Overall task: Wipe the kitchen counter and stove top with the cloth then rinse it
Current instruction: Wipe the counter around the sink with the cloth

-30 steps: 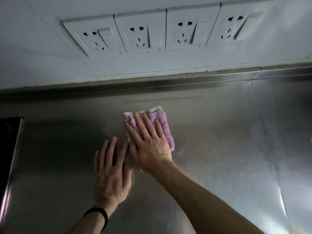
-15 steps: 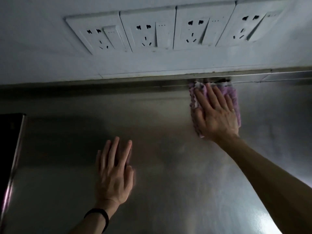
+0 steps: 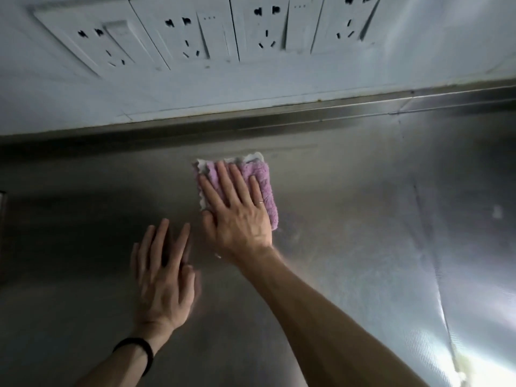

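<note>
In the head view, a folded lilac terry cloth with a white scalloped edge [image 3: 258, 180] is pressed flat onto the brushed stainless-steel worktop [image 3: 363, 247], near its back edge and below a row of white wall sockets [image 3: 195, 37]. The right hand [image 3: 237, 216] is laid on top of it, its grip spread, fingers straight, nothing pinched. The left hand [image 3: 164, 286] is set flat on bare metal just beside, its grip likewise spread and empty. The worktop-wiping step is judged to be in hand; stove top and rinsing are not yet done. For the next stroke, even downward pressure is called for, so that the cloth is dragged along and not left behind.
</note>
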The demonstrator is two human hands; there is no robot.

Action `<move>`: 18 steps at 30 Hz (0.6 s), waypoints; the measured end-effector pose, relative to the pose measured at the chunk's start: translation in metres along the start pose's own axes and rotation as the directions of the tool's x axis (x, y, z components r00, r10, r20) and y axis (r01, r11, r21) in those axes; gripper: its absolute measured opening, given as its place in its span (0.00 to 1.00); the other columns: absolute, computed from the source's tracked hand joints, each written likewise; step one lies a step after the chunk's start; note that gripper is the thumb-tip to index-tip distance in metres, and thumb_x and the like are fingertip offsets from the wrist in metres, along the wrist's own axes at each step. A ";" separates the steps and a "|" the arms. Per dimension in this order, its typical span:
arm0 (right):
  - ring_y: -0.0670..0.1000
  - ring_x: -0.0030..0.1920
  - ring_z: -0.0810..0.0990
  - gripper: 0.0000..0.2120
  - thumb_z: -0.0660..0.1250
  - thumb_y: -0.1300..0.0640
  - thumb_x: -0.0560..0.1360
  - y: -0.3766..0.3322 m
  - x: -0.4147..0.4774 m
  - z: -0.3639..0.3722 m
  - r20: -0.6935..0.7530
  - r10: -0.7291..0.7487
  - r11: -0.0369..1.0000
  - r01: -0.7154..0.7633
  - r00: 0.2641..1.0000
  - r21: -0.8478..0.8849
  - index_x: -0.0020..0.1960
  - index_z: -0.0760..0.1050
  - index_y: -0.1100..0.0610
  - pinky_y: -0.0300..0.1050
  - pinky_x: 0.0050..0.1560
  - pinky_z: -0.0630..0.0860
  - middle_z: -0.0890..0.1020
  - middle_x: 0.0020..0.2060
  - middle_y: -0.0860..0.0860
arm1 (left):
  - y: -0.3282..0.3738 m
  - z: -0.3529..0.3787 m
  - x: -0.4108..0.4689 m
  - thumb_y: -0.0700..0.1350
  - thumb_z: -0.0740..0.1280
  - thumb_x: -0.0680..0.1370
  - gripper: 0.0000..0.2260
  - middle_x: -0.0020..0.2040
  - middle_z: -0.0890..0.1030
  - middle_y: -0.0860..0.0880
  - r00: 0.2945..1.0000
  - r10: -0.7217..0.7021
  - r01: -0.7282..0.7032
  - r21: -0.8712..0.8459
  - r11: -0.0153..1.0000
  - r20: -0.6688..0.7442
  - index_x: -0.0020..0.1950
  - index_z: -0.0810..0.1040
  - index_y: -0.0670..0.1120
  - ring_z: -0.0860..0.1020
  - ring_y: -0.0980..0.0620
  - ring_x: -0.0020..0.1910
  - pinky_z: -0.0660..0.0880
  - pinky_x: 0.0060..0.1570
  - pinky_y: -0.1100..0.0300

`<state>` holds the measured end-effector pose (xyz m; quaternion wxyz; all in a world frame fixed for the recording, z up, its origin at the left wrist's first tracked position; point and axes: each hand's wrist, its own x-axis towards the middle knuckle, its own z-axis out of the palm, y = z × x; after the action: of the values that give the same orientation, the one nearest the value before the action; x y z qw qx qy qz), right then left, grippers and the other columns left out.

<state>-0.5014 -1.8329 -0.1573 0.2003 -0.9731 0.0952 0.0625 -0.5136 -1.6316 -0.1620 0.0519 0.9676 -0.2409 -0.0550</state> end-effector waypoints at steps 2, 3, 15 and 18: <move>0.54 0.84 0.45 0.31 0.52 0.42 0.83 0.026 -0.007 -0.011 -0.041 -0.002 1.000 0.002 0.999 -0.005 0.84 0.51 0.45 0.57 0.83 0.40 0.50 0.84 0.51 | 0.001 -0.002 0.000 0.51 0.56 0.77 0.32 0.84 0.58 0.43 1.000 0.000 0.000 -0.016 1.000 -0.009 0.83 0.64 0.53 0.58 0.37 0.82 0.53 0.79 0.38; 0.54 0.84 0.48 0.31 0.54 0.43 0.83 0.043 -0.013 -0.018 -0.077 0.031 0.999 -0.033 0.997 -0.020 0.84 0.53 0.45 0.58 0.83 0.42 0.52 0.84 0.51 | 0.002 -0.003 0.000 0.51 0.57 0.77 0.32 0.84 0.58 0.43 1.000 -0.001 0.001 -0.023 1.000 -0.015 0.83 0.64 0.53 0.58 0.37 0.82 0.53 0.79 0.38; 0.58 0.84 0.48 0.31 0.47 0.42 0.82 0.193 -0.086 -0.068 -0.234 0.513 0.846 -0.533 0.826 -0.029 0.84 0.52 0.46 0.64 0.82 0.46 0.52 0.84 0.54 | 0.000 0.000 -0.002 0.51 0.56 0.78 0.31 0.84 0.57 0.44 1.000 -0.009 0.009 -0.001 1.000 -0.016 0.84 0.60 0.54 0.56 0.38 0.83 0.51 0.81 0.38; 0.59 0.84 0.49 0.32 0.50 0.42 0.83 0.158 -0.092 -0.053 -0.254 0.492 0.858 -0.513 0.833 -0.021 0.85 0.53 0.48 0.64 0.82 0.47 0.53 0.84 0.55 | 0.016 -0.010 0.001 0.50 0.57 0.77 0.32 0.84 0.59 0.43 0.998 -0.067 0.068 -0.091 0.994 0.006 0.83 0.62 0.51 0.56 0.37 0.82 0.48 0.81 0.35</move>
<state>-0.6194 -1.9821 -0.1541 0.1208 -0.9219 0.3682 -0.0007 -0.5192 -1.6454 -0.1500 0.0940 0.9717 -0.2054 -0.0693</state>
